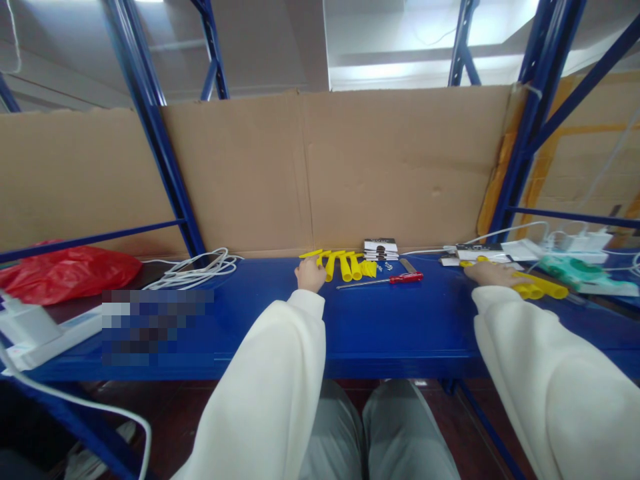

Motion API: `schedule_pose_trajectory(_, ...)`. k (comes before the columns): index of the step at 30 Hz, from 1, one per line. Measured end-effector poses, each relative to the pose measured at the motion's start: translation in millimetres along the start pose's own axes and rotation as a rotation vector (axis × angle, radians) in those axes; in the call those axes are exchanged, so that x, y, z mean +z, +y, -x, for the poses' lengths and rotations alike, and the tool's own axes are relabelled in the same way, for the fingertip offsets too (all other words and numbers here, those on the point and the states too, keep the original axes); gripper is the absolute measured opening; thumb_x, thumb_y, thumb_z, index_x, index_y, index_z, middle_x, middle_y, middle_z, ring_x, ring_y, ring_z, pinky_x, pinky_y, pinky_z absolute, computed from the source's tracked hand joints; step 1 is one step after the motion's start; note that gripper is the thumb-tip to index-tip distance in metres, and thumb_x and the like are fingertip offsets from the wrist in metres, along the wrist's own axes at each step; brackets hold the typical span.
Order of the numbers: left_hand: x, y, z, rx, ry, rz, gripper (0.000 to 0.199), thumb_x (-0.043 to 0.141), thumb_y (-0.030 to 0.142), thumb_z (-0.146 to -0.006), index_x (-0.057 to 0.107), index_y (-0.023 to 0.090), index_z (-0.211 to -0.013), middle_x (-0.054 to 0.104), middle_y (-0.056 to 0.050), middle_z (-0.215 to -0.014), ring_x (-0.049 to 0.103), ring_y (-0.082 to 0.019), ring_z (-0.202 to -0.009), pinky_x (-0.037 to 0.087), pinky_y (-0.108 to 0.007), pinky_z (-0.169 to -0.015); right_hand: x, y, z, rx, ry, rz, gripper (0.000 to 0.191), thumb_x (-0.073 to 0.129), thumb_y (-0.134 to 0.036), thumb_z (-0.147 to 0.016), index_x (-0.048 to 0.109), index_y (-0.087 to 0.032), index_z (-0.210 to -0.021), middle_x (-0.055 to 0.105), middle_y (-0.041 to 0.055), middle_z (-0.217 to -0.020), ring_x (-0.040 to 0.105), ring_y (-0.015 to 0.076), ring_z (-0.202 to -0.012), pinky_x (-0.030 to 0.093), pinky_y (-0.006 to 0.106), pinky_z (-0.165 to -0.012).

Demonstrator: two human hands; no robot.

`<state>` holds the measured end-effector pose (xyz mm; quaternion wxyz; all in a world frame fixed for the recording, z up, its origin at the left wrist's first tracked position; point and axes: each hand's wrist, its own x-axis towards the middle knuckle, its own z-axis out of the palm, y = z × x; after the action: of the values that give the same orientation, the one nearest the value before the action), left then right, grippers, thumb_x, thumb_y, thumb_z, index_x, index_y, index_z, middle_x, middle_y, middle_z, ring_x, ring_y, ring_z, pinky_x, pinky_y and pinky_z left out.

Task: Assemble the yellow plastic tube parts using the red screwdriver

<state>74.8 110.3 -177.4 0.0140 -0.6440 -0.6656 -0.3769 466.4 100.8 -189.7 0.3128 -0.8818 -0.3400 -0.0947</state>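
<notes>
My left hand is closed at the left end of a row of yellow funnel-shaped plastic tubes, its fingers curled around one of them. Off to the right, my right hand is closed over more yellow tubes, whose round ends stick out past it; its fingertips are partly hidden. Small yellow pieces lie beside the row. In front of them rests a screwdriver with a red handle. Tiny metal parts and a stack of black-and-white packs are behind it.
A blue shelf forms the work surface, with cardboard behind and blue posts at both sides. Left are a red bag, a coiled white cable and a power strip. A green-and-white package lies far right.
</notes>
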Motion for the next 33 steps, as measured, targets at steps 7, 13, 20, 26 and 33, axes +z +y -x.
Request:
schedule_pose_trajectory(7,-1.4,1,1,-0.01,0.01,0.006,0.044,0.052,0.01,-0.086,0.067,0.02,-0.125,0.066,-0.01,-0.133,0.058,-0.025,-0.127,0.044,-0.039,-0.105,-17,-12,18,0.053,-0.033,0.004,0.049,0.046,-0.022,-0.084,0.063,-0.011,-0.128,0.051,0.0272,-0.138,0.036,0.0419,-0.136,0.027,0.073,-0.101)
schedule_pose_trajectory(13,-0.9,3,1,0.014,0.03,0.041,0.045,0.051,0.008,-0.085,0.068,0.022,-0.124,0.066,-0.008,-0.133,0.056,-0.024,-0.129,0.043,-0.038,-0.107,-29,-21,21,-0.058,0.036,0.025,0.046,0.046,-0.018,-0.083,0.066,-0.003,-0.121,0.048,0.0309,-0.135,0.035,0.0398,-0.13,0.031,0.066,-0.099)
schedule_pose_trajectory(20,2.3,7,-3,0.056,0.144,0.209,0.054,0.052,0.008,-0.083,0.056,0.015,-0.137,0.057,-0.014,-0.143,0.05,-0.024,-0.136,0.042,-0.036,-0.111,-46,-72,49,-0.459,0.265,-0.065,0.041,0.044,-0.019,-0.082,0.07,-0.01,-0.112,0.046,0.0217,-0.141,0.036,0.0363,-0.128,0.024,0.073,-0.103)
schedule_pose_trajectory(26,11.3,5,-11,-0.019,0.23,0.475,0.058,0.061,0.016,-0.083,0.051,0.016,-0.14,0.055,-0.015,-0.145,0.05,-0.024,-0.136,0.04,-0.035,-0.113,-38,-140,118,-0.801,0.145,-0.309,0.042,0.048,-0.021,-0.082,0.069,-0.019,-0.118,0.06,0.0165,-0.128,0.045,0.0365,-0.12,0.014,0.078,-0.105)
schedule_pose_trajectory(33,20.7,12,-15,-0.077,-0.038,0.884,0.012,0.065,0.016,-0.081,0.072,0.013,-0.091,0.076,-0.014,-0.105,0.071,-0.025,-0.105,0.051,-0.038,-0.1,-20,-153,168,-0.958,-0.101,-0.323,0.04,0.05,-0.019,-0.086,0.071,-0.025,-0.119,0.058,0.0144,-0.136,0.046,0.0368,-0.124,0.03,0.065,-0.104)
